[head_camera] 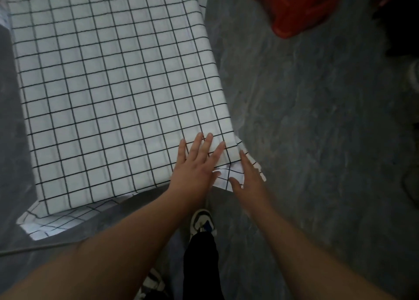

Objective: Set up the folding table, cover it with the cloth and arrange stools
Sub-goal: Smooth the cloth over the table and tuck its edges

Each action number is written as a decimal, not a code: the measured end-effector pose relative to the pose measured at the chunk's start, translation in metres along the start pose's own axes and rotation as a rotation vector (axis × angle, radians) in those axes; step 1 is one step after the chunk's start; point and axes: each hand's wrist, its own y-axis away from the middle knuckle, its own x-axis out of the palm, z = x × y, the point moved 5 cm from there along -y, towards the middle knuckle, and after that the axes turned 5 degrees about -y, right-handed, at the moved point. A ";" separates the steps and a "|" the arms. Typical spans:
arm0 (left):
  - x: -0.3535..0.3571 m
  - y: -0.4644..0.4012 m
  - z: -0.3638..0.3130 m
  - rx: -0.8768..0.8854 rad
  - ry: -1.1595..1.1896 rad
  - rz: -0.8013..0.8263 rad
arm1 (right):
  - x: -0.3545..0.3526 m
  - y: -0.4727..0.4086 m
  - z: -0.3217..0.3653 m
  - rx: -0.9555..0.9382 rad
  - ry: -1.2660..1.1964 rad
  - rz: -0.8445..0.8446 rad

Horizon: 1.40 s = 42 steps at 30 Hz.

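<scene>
A white cloth with a black grid (113, 84) covers the whole top of the folding table, and its edges hang over the sides. At the near right corner, my left hand (197, 163) lies flat on the cloth with its fingers straight and spread. My right hand (248, 177) touches the hanging corner flap of the cloth, fingers straight along the fabric. A red plastic stool (294, 7) stands on the floor at the upper right, away from the table.
The grey marbled floor (317, 141) spreads to the right of the table. My shoes (201, 222) stand just below the table's near edge. Dark objects sit along the right edge of the view.
</scene>
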 end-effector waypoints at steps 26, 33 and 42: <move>-0.001 -0.003 -0.005 -0.081 -0.005 0.057 | -0.019 -0.016 0.029 0.138 -0.324 -0.171; -0.025 -0.014 0.003 -0.144 0.142 -0.036 | -0.036 -0.059 0.071 0.059 -0.491 -0.018; -0.032 -0.035 0.017 -0.270 0.154 -0.033 | -0.024 -0.080 0.066 0.077 -0.424 0.113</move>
